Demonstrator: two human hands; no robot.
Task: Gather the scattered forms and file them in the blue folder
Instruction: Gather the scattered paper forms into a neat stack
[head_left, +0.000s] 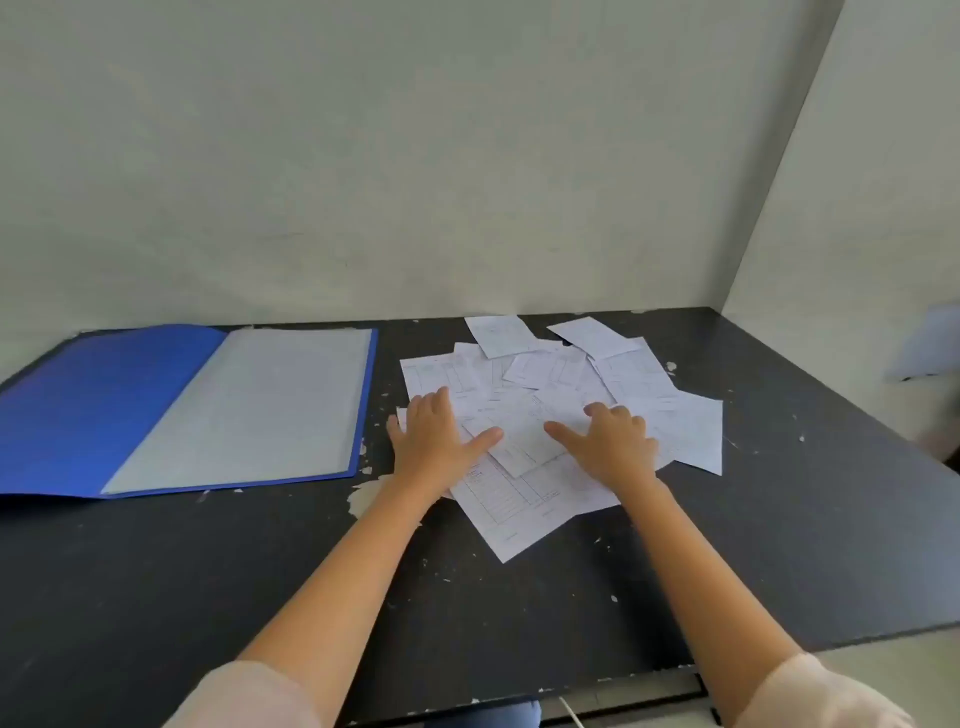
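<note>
Several white printed forms (550, 374) lie in a loose overlapping heap on the black table (779, 519), right of centre. My left hand (434, 441) rests flat on the heap's left side, fingers spread. On the heap's right part my right hand (613, 441) lies palm down, fingers apart. Neither hand grips a sheet. The blue folder (93, 410) lies open at the left, its clear inner sleeve (260, 405) facing up with nothing on it.
Pale walls close the table off at the back and right. The tabletop is scuffed with chipped paint flecks. Its front edge runs across the bottom right. A blurred pale object (930, 343) shows at the far right edge.
</note>
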